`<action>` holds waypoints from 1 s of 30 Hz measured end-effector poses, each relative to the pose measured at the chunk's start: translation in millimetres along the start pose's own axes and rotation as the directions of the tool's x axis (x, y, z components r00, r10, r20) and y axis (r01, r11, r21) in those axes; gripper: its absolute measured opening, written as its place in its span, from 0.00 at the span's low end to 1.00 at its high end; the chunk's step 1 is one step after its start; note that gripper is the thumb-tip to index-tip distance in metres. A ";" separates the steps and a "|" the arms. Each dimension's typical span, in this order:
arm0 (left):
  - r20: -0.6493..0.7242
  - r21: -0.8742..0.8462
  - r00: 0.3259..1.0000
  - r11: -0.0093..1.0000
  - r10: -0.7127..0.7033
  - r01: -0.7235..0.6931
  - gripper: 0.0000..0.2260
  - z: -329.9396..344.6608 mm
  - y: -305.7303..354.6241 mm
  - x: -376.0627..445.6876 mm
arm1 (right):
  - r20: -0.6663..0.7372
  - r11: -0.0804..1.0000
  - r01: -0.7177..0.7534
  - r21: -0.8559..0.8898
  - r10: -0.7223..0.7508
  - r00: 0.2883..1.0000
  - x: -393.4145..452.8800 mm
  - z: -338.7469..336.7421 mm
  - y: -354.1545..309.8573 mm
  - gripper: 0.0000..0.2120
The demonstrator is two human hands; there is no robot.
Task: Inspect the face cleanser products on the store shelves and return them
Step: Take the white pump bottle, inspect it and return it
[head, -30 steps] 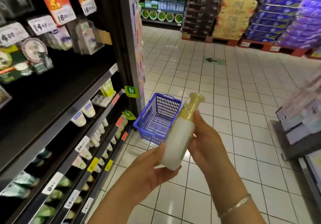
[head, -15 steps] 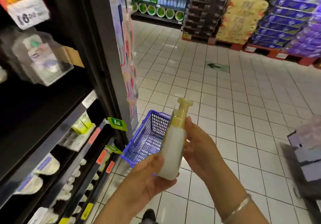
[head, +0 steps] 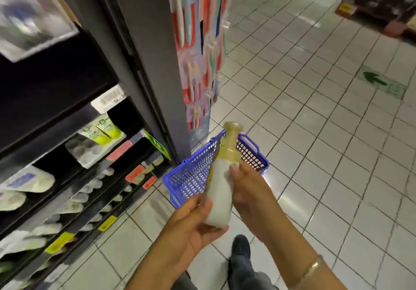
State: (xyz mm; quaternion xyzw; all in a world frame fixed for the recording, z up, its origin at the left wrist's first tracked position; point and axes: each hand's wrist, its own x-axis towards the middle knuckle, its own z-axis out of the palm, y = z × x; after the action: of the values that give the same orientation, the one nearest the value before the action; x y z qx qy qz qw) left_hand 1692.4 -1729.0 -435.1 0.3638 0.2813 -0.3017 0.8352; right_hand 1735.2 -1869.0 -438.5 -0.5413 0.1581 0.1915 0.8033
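Blue basket sits on the tiled floor at the end of the shelf unit, just behind the bottle; its inside looks bare, tho part is hidden by the bottle. White tray on an upper shelf holds 2 green-capped tubes at its back; front slots look vacant. Lower shelves carry rows of pale tubes, blurred.

Cleanser bottle, white body w/ yellowish pump top, is held up in front of the person, tilted slightly left. Left hand grips its base, fingers curled round; right hand holds the upper body, thumb near the neck. Both hands clamped on it.

Vs 0.5 s ago: view has dipped down, a dark shoe now shows below the hands, far pallets mostly gone from sight. Grip unchanged.
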 end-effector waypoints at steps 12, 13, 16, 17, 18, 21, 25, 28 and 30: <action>-0.245 -0.225 0.966 0.964 0.085 -0.142 0.23 -100.9 -114.0 193.3 | 0.104 0.971 -0.190 -0.143 0.205 0.973 149.3 -104.4 176.6 0.22; -0.252 -0.230 0.963 0.961 0.094 -0.154 0.22 -113.3 -123.0 211.5 | 0.110 0.969 -0.198 -0.151 0.215 0.970 162.1 -111.3 194.8 0.21; -0.260 -0.230 0.957 0.954 0.130 -0.192 0.20 -151.7 -148.2 272.9 | 0.113 0.962 -0.214 -0.169 0.234 0.966 205.8 -133.1 250.0 0.21; -0.255 -0.214 0.957 0.957 0.140 -0.197 0.19 -162.8 -153.9 293.4 | 0.108 0.961 -0.211 -0.177 0.232 0.967 221.9 -140.4 266.6 0.20; -0.257 -0.197 0.955 0.959 0.149 -0.202 0.18 -173.9 -159.0 313.1 | 0.101 0.961 -0.206 -0.183 0.227 0.969 238.4 -147.7 283.4 0.19; -0.311 -0.093 0.934 0.973 0.173 -0.211 0.17 -206.4 -170.6 366.0 | 0.081 0.967 -0.217 -0.132 0.229 0.970 283.5 -167.4 331.6 0.20; -0.375 0.109 0.907 0.981 0.190 -0.161 0.13 -246.2 -176.3 427.1 | 0.053 0.961 -0.276 0.029 0.274 0.960 328.4 -182.4 381.0 0.12; -0.420 0.175 0.889 0.978 0.182 -0.117 0.12 -263.9 -182.0 463.6 | -0.012 0.928 -0.326 0.181 0.333 0.943 350.2 -187.3 407.0 0.09; -0.431 0.168 0.887 0.981 0.166 -0.101 0.11 -269.2 -189.5 483.1 | -0.090 0.910 -0.339 0.238 0.368 0.925 362.4 -187.9 420.5 0.08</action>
State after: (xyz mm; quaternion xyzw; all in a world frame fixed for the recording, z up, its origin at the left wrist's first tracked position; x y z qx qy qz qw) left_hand 1809.5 -1769.1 -1006.5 0.4995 0.4162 -0.1718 0.7401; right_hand 1842.9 -1851.1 -1014.3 -0.4235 0.3267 0.2789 0.7975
